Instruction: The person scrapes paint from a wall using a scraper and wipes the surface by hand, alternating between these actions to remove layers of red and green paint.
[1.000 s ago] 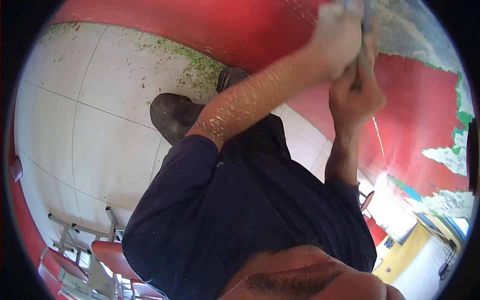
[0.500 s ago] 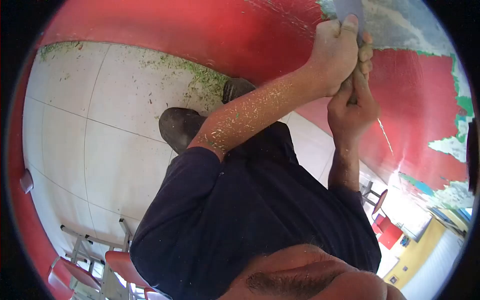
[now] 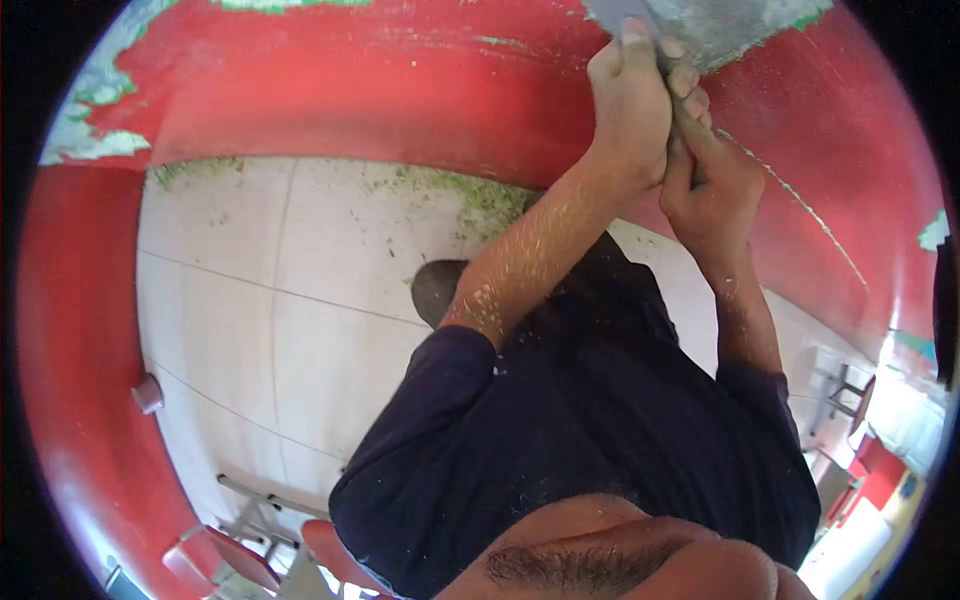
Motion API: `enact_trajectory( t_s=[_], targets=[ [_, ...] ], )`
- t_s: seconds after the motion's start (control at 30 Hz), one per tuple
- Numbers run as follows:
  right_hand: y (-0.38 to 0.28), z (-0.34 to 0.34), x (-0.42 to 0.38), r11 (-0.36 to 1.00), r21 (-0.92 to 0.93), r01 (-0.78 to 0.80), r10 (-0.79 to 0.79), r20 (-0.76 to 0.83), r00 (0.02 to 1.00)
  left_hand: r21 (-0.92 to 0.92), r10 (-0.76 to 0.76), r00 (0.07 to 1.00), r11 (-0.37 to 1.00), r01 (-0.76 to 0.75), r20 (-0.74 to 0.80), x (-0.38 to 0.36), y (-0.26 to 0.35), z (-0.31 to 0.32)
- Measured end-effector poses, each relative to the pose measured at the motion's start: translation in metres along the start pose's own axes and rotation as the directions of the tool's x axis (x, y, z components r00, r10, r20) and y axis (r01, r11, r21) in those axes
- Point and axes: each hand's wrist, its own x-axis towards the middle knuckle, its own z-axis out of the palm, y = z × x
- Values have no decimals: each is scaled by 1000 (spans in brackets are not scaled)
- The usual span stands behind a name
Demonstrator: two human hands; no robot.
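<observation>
Both hands hold one scraper (image 3: 612,14) with a flat grey blade, against the red wall at the top of the view. My left hand (image 3: 635,110) is closed around the scraper near its blade, thumb laid along the metal. Just below it, my right hand (image 3: 715,190) is closed around the handle, which is mostly hidden by the fingers. The blade's far edge is cut off by the frame. Beside the blade lies a bare grey patch (image 3: 740,35) edged with green. Pale flakes cling to my left forearm.
Green and pale paint shavings (image 3: 490,200) lie on the white tiled floor (image 3: 225,330) along the wall's foot. A shoe (image 3: 437,290) stands nearby. Red chairs (image 3: 235,555) with metal frames are at lower left, and more furniture (image 3: 850,390) is at right. A thin scratch (image 3: 800,200) crosses the red wall (image 3: 400,110).
The view has turned, bringing more of the left wall into sight. Both hands and the scraper appear slightly farther left and higher, still held together.
</observation>
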Motion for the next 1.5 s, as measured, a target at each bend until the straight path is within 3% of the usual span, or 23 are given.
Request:
enact_trajectory(
  t_s=[0.1, 0.2, 0.23, 0.33, 0.43, 0.53, 0.6, 0.63, 0.73, 0.77, 0.87, 0.9, 1.0, 1.03, 1.13, 1.17, 1.27, 1.33, 1.43, 1.5],
  targets=[
    [5, -2, -11, 999, 41, 18, -15, -59, 998, -13, -21, 999, 1000, 21, 27, -8, -7, -1],
    [4, 12, 11, 993, 64, 96, -89, -112, 990, 275, 206, 979, 940, -201, 11, 8, -1, -8],
    [6, 12, 10, 993, 64, 95, -87, -107, 990, -9, 3, 1000, 1000, -3, -1, 4, 6, -4],
    [10, 6, -5, 995, 59, 75, -70, -88, 994, -48, -17, 999, 999, 16, -34, -3, -7, -8],
    [12, 10, 4, 995, 69, 78, -71, -99, 993, 8, 21, 1000, 1000, -21, -7, 17, 5, -4],
    [10, 17, 23, 976, 79, 201, -189, -139, 972, 46, 53, 999, 998, -53, 4, 14, 7, -2],
    [0, 12, 11, 982, 146, 120, -96, -163, 982, 129, 47, 999, 990, -47, 0, 6, 11, -7],
    [-1, 6, 4, 986, 146, 82, -59, -156, 986, 15, -72, 997, 997, 71, 39, -1, 7, -3],
    [-3, 5, 4, 990, 130, 57, -42, -117, 992, -30, -49, 992, 998, 46, -116, -4, 9, 16],
    [1, 2, 5, 993, 102, 62, -50, -121, 991, -87, -36, 997, 996, 29, -75, -2, 6, 11],
    [12, 6, -5, 984, 161, 74, -43, -187, 981, 186, -26, 999, 982, 30, -26, -10, 4, 13],
    [15, 7, 10, 988, 114, 104, -78, -218, 973, 99, -122, 992, 987, 123, -21, -10, 8, 22],
    [5, 14, 14, 988, 98, 117, -87, -268, 959, 253, 113, 982, 956, -150, 152, 10, 35, 39],
    [2, 16, 18, 981, 126, 147, -100, -318, 943, 358, 168, 941, 894, -271, 293, 28, 29, 17],
    [0, 19, 14, 977, 165, 136, -72, -345, 936, 297, -12, 1000, 955, 4, 24, -2, 12, 11],
    [0, 18, 17, 978, 160, 134, -75, -332, 940, 190, -36, 999, 981, 29, 34, 1, 11, 13],
    [-6, 21, 15, 980, 180, 89, -41, -251, 967, 237, 19, 992, 970, -48, 124, 21, 31, 8],
    [-9, 19, 13, 974, 207, 93, -38, -255, 966, 228, -14, 1000, 974, 13, 4, -6, 35, 28],
    [-2, 21, 12, 962, 239, 133, -52, -318, 947, 253, -47, 999, 966, 48, -11, 0, 21, 19],
    [-4, 20, 13, 966, 248, 71, 6, -296, 955, 276, -30, 998, 960, 44, -58, -4, 27, 31]
  ],
)
